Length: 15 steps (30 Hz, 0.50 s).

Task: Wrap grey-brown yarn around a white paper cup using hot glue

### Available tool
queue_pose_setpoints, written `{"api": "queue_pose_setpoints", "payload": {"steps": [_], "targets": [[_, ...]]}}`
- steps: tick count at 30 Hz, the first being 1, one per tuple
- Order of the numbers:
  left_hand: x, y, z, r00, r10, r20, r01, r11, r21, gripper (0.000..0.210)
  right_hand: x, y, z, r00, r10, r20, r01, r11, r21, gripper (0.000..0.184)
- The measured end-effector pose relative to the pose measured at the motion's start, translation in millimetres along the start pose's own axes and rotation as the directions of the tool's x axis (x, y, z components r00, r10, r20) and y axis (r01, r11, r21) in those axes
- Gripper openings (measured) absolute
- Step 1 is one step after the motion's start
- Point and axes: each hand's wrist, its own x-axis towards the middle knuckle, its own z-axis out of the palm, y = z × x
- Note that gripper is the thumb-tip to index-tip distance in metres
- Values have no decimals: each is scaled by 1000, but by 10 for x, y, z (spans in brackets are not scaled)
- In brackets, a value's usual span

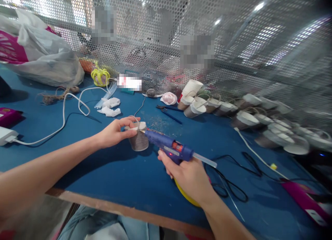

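My left hand grips the rim of a small cup wrapped in grey-brown cord, fingers and thumb closed on its pale upper edge. A strand of grey yarn runs from the cup back to a small ball of yarn. In my right hand is a blue hot glue gun, a clear glue stick jutting from its rear and a red light lit on its body. The gun's nozzle points left and meets the cup near its rim, close to my left fingertips.
Several cord-wrapped cups stand at the right. Blue-handled pliers and a pink fabric rose lie behind the cup. Black cable coils at right; a white cable crosses the left. A perforated metal screen closes off the back.
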Motion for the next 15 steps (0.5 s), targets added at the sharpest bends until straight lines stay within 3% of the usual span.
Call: {"api": "queue_pose_setpoints", "payload": {"steps": [15], "targets": [[4, 15, -16, 999, -3, 36, 3, 1000, -7, 17, 4, 9, -24, 997, 65, 40, -67, 996, 55, 30]]}}
